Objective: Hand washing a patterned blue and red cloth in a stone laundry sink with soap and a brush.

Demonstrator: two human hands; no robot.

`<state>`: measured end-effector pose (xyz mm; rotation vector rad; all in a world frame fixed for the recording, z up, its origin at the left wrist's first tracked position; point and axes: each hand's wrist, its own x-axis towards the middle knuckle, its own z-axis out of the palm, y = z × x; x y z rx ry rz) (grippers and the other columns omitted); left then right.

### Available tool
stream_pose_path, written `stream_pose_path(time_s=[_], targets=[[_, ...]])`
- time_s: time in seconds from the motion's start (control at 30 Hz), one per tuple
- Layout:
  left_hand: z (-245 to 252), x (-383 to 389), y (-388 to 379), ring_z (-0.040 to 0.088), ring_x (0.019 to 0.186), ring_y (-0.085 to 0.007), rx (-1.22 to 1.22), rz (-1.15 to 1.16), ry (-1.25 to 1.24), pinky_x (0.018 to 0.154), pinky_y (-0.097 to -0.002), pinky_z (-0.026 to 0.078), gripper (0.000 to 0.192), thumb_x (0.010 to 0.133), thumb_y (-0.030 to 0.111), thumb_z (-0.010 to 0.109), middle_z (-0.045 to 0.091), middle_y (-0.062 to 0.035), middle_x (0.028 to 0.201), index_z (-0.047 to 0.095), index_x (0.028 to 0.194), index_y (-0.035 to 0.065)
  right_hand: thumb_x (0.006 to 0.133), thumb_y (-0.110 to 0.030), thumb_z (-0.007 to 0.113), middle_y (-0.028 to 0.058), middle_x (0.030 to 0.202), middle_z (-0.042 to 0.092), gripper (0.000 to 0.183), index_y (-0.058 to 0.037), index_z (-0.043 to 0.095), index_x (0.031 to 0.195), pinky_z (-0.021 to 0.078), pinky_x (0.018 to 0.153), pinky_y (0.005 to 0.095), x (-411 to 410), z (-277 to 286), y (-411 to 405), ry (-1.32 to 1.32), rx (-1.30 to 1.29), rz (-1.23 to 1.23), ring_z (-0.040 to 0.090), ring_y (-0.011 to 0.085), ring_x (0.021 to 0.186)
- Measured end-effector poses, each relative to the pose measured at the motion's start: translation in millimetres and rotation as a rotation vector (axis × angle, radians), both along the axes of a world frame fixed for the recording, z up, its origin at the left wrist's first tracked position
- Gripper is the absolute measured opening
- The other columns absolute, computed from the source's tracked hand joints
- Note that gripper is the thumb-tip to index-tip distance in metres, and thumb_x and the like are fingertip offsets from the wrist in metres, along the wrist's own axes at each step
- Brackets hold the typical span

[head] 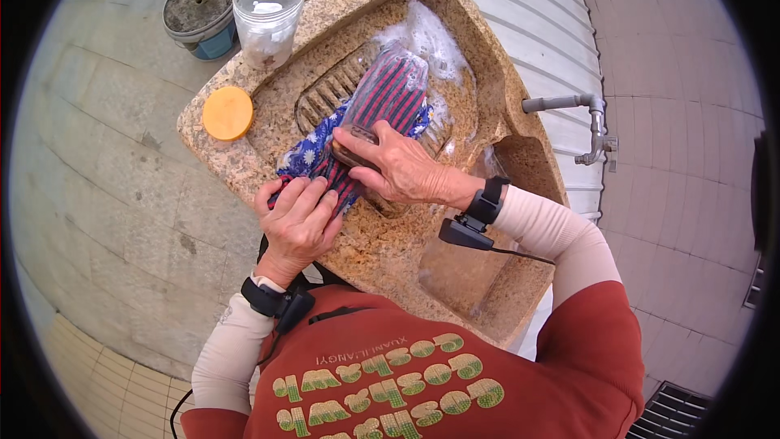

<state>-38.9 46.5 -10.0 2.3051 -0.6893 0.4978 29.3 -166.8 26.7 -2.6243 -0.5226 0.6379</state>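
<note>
A wet, soapy cloth with red and dark stripes (387, 92) lies over a ribbed washboard (338, 85) moulded into a speckled stone sink. Blue fabric with white daisies (308, 152) shows along its edges. My right hand (399, 164) grips a dark scrubbing brush (354, 145) against the striped cloth; its bristles are hidden. At the cloth's near end, my left hand (298, 219) presses down with bent fingers and has hold of a bunched edge. White suds (436, 42) spread beyond the far end of the cloth.
On the sink's left rim stand a clear plastic jar (268, 18) with white contents and a yellow lid (228, 113). A bucket (201, 18) is on the floor behind. A deeper basin (469, 268) lies at right, below a grey pipe with a tap (594, 128).
</note>
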Motion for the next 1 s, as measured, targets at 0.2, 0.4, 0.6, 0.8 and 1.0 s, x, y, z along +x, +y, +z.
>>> stream_pose_path(time_s=[0.2, 0.4, 0.6, 0.8, 1.0], targets=[[5.4, 6.2, -13.2, 0.056, 0.092, -0.0168, 0.007, -0.018, -0.01, 0.09, -0.0394, 0.032, 0.023, 0.062, 0.022, 0.069, 0.063, -0.0014, 0.096, 0.065, 0.083, 0.013, 0.087, -0.035, 0.051, 0.0304, 0.094, 0.051, 0.048, -0.0169, 0.042, 0.13, 0.0461, 0.07, 0.0495, 86.0, -42.0, -89.3, -0.373, -0.266, -0.323, 0.056, 0.0449, 0.078], [-3.8, -1.2, 0.0, 0.056, 0.092, -0.017, 0.018, 0.02, 0.01, 0.09, -0.0399, 0.032, 0.021, 0.062, 0.022, 0.068, 0.063, -0.0016, 0.097, 0.066, 0.082, 0.0129, 0.086, -0.033, 0.055, 0.0268, 0.09, 0.048, 0.053, -0.0177, 0.038, 0.134, 0.0462, 0.07, 0.0471, 10.9, -21.6, -17.5, -0.127, -0.024, -0.094, 0.055, 0.0434, 0.079], [5.0, 0.2, -7.2, 0.057, 0.091, -0.0182, 0.003, 0.015, -0.009, 0.091, -0.0395, 0.033, 0.022, 0.06, 0.018, 0.067, 0.064, -0.0022, 0.097, 0.066, 0.081, 0.0128, 0.083, -0.031, 0.058, 0.0252, 0.093, 0.048, 0.052, -0.0185, 0.043, 0.132, 0.0465, 0.068, 0.0463, 35.5, -28.6, -43.5, -0.301, -0.159, -0.152, 0.056, 0.0412, 0.078], [4.2, 3.9, -7.5, 0.057, 0.092, -0.0203, -0.027, 0.024, -0.003, 0.09, -0.0393, 0.034, 0.025, 0.057, 0.016, 0.067, 0.063, -0.0034, 0.097, 0.065, 0.082, 0.0124, 0.084, -0.037, 0.051, 0.0243, 0.127, 0.044, 0.061, -0.008, 0.036, 0.136, 0.0384, 0.094, 0.0398, 110.3, -36.4, -92.8, 0.101, 0.009, -0.498, 0.048, 0.0343, 0.11], [13.3, 4.7, -8.2, 0.056, 0.094, -0.0237, -0.055, 0.044, 0.023, 0.095, -0.0442, 0.032, 0.027, 0.057, 0.014, 0.067, 0.061, -0.0034, 0.095, 0.062, 0.084, 0.0114, 0.083, -0.025, 0.058, 0.0121, 0.119, 0.054, 0.063, -0.0029, 0.033, 0.136, 0.0422, 0.087, 0.0294, 78.4, -36.4, -94.5, 0.306, 0.581, -0.837, 0.053, 0.0192, 0.104]])
